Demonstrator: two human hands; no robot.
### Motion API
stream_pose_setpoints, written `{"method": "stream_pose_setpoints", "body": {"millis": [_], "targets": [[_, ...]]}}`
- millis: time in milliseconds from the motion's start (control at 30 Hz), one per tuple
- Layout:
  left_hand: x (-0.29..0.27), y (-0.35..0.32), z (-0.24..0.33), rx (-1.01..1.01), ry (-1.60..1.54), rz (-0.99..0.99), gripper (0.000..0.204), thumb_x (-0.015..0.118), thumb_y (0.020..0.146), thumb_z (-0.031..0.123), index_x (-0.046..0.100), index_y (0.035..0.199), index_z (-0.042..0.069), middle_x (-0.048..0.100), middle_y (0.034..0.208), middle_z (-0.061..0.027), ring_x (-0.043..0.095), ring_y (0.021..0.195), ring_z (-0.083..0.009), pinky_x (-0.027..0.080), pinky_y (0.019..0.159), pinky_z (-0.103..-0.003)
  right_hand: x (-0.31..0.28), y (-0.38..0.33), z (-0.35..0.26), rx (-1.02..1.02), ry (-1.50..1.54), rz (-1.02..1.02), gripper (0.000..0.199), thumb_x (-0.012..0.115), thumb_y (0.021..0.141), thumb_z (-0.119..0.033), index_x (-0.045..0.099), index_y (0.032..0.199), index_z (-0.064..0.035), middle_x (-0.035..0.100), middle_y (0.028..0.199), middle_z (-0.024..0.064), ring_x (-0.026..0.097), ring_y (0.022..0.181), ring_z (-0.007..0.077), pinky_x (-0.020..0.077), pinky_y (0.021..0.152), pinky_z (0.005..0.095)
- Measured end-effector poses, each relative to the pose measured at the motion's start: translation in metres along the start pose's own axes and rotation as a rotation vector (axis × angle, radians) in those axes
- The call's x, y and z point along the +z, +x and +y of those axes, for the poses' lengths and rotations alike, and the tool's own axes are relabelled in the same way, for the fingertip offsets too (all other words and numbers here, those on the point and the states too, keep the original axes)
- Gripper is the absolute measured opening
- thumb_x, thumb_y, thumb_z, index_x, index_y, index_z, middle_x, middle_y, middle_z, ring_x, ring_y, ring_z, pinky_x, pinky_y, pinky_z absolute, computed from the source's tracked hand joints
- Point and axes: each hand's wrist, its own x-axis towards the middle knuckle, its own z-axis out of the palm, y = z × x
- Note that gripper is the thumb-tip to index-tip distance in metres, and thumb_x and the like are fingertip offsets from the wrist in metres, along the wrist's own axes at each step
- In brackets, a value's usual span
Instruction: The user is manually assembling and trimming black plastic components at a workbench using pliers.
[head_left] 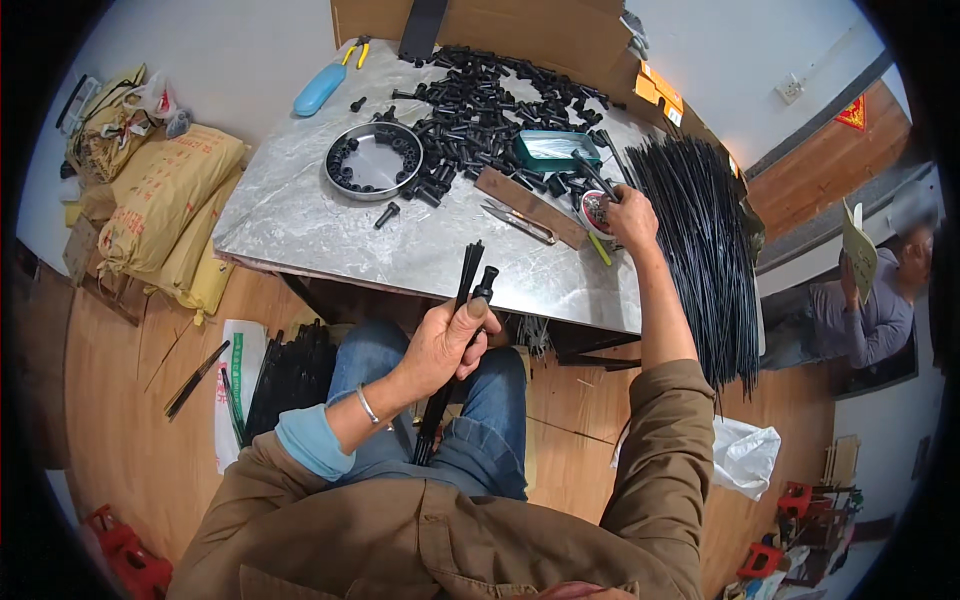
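My left hand [445, 345] is wrapped round a bundle of thin black rods [434, 415] above my lap. Its thumb presses a black bolt-shaped piece [487, 281] beside the rods' upper ends. Over the table my right hand [631, 217] is closed on a dark stick-like tool [597, 178], its exact kind unclear. That hand is at the rim of a small round dish [594, 208] with tiny pieces in it. Next to the dish lie a brown wooden strip [530, 206], a pair of thread snips [519, 222] and a yellow-green handled item [600, 249].
A heap of black bolt-shaped pieces [470, 115] covers the table's [290, 200] back. A round metal tray [332, 172] holds small black rings. A teal box [560, 150] stands near a tall sheaf of black rods [700, 250]. Pliers [356, 50] lie far left; a person [850, 310] sits at right.
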Motion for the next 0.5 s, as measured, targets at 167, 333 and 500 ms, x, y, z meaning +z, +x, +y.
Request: {"method": "stream_pose_setpoints", "body": {"millis": [167, 333, 500], "targets": [[0.006, -0.01, 0.003, 0.026, 0.005, 0.015, 0.06, 0.046, 0.091, 0.059, 0.053, 0.09, -0.001, 0.043, 0.057, 0.0005, 0.041, 0.046, -0.0056, 0.032, 0.042, -0.02, -0.001, 0.0, 0.01, 0.018, 0.059, 0.008, 0.029, 0.057, 0.08, -0.026, 0.066, 0.102, -0.0091, 0.067, 0.096, 0.0183, 0.062, 0.096, 0.0376, 0.0483, 0.082, 0.0434], [0.007, -0.022, 0.012, 0.054, -0.001, 0.052, 0.059, 0.046, 0.092, 0.057, 0.053, 0.092, -0.001, 0.044, 0.058, -0.0002, 0.041, 0.046, -0.0058, 0.032, 0.042, -0.02, -0.036, -0.043, -0.016, 0.165, 0.801, -0.311, 0.018, 0.052, 0.084, -0.018, 0.059, 0.081, -0.0015, 0.053, 0.065, 0.0054, 0.047, 0.055, 0.014, 0.04, 0.053, 0.0313], [0.005, -0.026, 0.012, 0.161, -0.015, 0.128, 0.053, 0.046, 0.096, 0.048, 0.056, 0.102, -0.004, 0.05, 0.072, -0.0019, 0.044, 0.048, -0.0056, 0.035, 0.043, -0.02, -0.032, -0.139, -0.05, 0.087, 1.475, -0.605, 0.018, 0.057, 0.084, -0.022, 0.052, 0.079, -0.0048, 0.049, 0.072, 0.0043, 0.041, 0.053, 0.0114, 0.0354, 0.053, 0.0278]]}}
